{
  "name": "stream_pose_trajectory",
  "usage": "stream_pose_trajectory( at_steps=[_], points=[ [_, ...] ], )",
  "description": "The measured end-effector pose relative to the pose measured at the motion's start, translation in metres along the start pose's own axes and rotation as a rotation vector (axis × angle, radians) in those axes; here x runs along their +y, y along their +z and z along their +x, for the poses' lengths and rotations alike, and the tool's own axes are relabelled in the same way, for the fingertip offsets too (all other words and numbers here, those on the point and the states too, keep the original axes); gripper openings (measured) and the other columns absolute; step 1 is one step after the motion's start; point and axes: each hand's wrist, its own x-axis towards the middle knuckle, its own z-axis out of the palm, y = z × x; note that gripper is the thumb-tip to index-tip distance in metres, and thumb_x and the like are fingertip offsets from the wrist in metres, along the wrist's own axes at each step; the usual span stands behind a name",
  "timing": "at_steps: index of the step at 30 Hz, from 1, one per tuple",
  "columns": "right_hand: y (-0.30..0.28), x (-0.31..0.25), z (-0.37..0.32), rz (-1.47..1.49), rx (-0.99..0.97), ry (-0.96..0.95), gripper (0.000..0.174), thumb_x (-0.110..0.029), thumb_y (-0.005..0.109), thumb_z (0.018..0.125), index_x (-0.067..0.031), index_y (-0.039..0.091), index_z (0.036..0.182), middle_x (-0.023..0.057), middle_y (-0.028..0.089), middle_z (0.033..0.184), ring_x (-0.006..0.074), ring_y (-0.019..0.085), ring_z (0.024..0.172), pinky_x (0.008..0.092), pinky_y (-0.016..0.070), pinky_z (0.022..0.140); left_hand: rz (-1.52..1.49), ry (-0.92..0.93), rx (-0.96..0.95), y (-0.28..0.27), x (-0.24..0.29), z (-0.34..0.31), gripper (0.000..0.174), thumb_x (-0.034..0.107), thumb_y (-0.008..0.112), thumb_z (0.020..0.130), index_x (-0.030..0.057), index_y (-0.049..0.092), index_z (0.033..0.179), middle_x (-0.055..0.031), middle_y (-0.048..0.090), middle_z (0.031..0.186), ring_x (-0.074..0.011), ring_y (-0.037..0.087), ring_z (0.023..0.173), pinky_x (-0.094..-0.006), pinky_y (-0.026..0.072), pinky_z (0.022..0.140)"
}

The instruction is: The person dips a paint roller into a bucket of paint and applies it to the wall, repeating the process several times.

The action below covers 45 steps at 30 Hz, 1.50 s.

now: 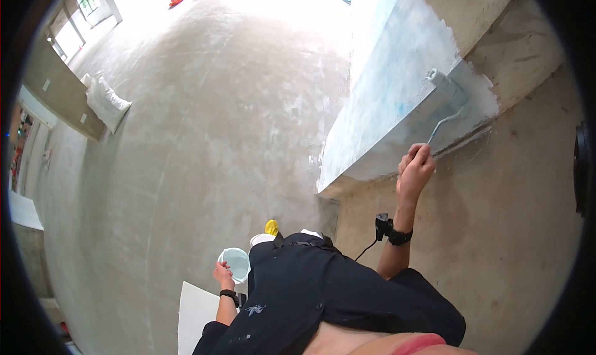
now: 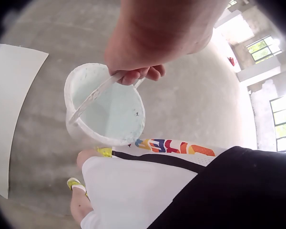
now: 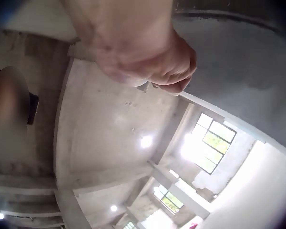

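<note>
In the head view my right hand [image 1: 415, 168] grips the handle of a paint roller [image 1: 438, 78] at arm's length. Its bent wire frame runs up to the pale roller sleeve, which overlaps the blue-white painted wall [image 1: 397, 100] near a corner edge. The right wrist view shows the curled right fingers [image 3: 174, 78], with most of the roller hidden behind the hand. Down at my left side, the left hand [image 1: 225, 275] holds a white bucket [image 2: 101, 137] by its handle [image 2: 93, 99]. Pale bluish liquid lies inside, and whitish paint coats the rim.
Bare concrete floor [image 1: 186, 119] stretches ahead, with a white sack [image 1: 107, 103] by a pillar at left. A white sheet [image 2: 14, 105] lies beside the bucket. Unpainted wall [image 1: 496, 231] continues to the right, and a red item [image 1: 177, 2] lies far off.
</note>
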Motion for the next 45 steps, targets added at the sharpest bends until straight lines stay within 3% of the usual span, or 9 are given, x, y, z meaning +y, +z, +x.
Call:
stream_pose_trajectory(
  at_steps=[9,18,23,29,31,34,37,38,45],
  points=[
    [-0.024,0.079,-0.028,-0.407,0.139,0.000,0.041,-0.018,0.040,0.097,0.0009,0.047,0.062,0.0058,0.046,0.053,0.0169,0.046,0.047,0.0310,0.0348,0.044,0.036,0.034,0.012,0.006,0.014,-0.014,0.034,0.029,0.044,0.088,0.0000,0.060,0.081,-0.0047,0.051,0.061,-0.0100,0.039,0.039,-0.0239,0.0290,0.035],
    [-0.003,0.016,-0.004,-0.635,0.220,-0.436,0.038,-0.017,0.042,0.096,0.0009,0.048,0.063,0.0099,0.046,0.054,0.0239,0.045,0.047,0.0350,0.0348,0.047,0.005,0.011,0.039,0.001,0.018,-0.010,0.030,0.026,0.045,0.087,0.0003,0.060,0.079,-0.0042,0.052,0.060,-0.0100,0.040,0.042,-0.0231,0.0293,0.037],
    [0.009,0.004,0.011,-0.591,0.240,-0.364,0.039,-0.018,0.042,0.096,0.0007,0.048,0.062,0.0094,0.045,0.053,0.0239,0.045,0.047,0.0357,0.0334,0.048,-0.007,-0.002,0.018,-0.002,0.017,-0.012,0.030,0.028,0.045,0.087,0.0027,0.059,0.083,-0.0037,0.051,0.062,-0.0095,0.037,0.040,-0.0232,0.0271,0.035],
    [-0.012,0.058,-0.001,-0.551,0.195,-0.353,0.040,-0.020,0.042,0.097,-0.0009,0.046,0.062,0.0059,0.043,0.052,0.0176,0.042,0.045,0.0323,0.0320,0.045,0.019,-0.005,0.025,-0.001,0.017,-0.010,0.032,0.027,0.044,0.087,0.0006,0.060,0.081,-0.0049,0.051,0.061,-0.0108,0.039,0.040,-0.0243,0.0302,0.036],
    [-0.025,0.074,-0.015,-0.329,0.139,-0.031,0.041,-0.022,0.041,0.098,-0.0026,0.046,0.062,0.0010,0.041,0.052,0.0106,0.039,0.044,0.0271,0.0288,0.041,0.046,-0.015,0.013,0.000,0.018,-0.008,0.032,0.028,0.044,0.088,0.0014,0.060,0.084,-0.0044,0.051,0.062,-0.0103,0.039,0.040,-0.0239,0.0297,0.036],
    [-0.041,0.089,-0.034,-0.158,0.128,0.161,0.043,-0.024,0.042,0.098,-0.0039,0.045,0.061,-0.0023,0.039,0.053,0.0066,0.036,0.044,0.0235,0.0259,0.039,0.094,-0.020,-0.014,0.000,0.022,-0.003,0.031,0.029,0.044,0.088,0.0024,0.059,0.086,-0.0038,0.052,0.064,-0.0098,0.038,0.041,-0.0233,0.0295,0.036],
    [-0.060,0.098,-0.049,-0.152,0.072,0.270,0.043,-0.025,0.042,0.098,-0.0036,0.046,0.061,-0.0025,0.038,0.053,0.0066,0.034,0.042,0.0246,0.0267,0.039,0.118,0.001,-0.041,0.004,0.029,-0.006,0.031,0.028,0.044,0.088,0.0015,0.060,0.084,-0.0043,0.052,0.063,-0.0103,0.039,0.041,-0.0237,0.0302,0.037],
    [-0.067,0.111,-0.054,-0.130,0.049,0.264,0.037,-0.024,0.041,0.100,-0.0069,0.044,0.067,-0.0049,0.033,0.055,0.0029,0.026,0.036,0.0220,0.0168,0.034,0.115,0.016,-0.049,0.006,0.032,-0.008,0.032,0.027,0.044,0.088,0.0005,0.061,0.082,-0.0049,0.052,0.062,-0.0108,0.040,0.041,-0.0242,0.0307,0.037],
    [-0.127,0.091,-0.062,-0.291,0.067,0.398,0.036,-0.026,0.045,0.098,-0.0064,0.050,0.068,-0.0063,0.035,0.050,0.0032,0.029,0.037,0.0218,0.0180,0.035,0.156,0.049,-0.085,0.014,0.048,-0.010,0.032,0.027,0.044,0.088,0.0004,0.061,0.083,-0.0044,0.053,0.063,-0.0099,0.040,0.042,-0.0232,0.0310,0.038]
  ],
)
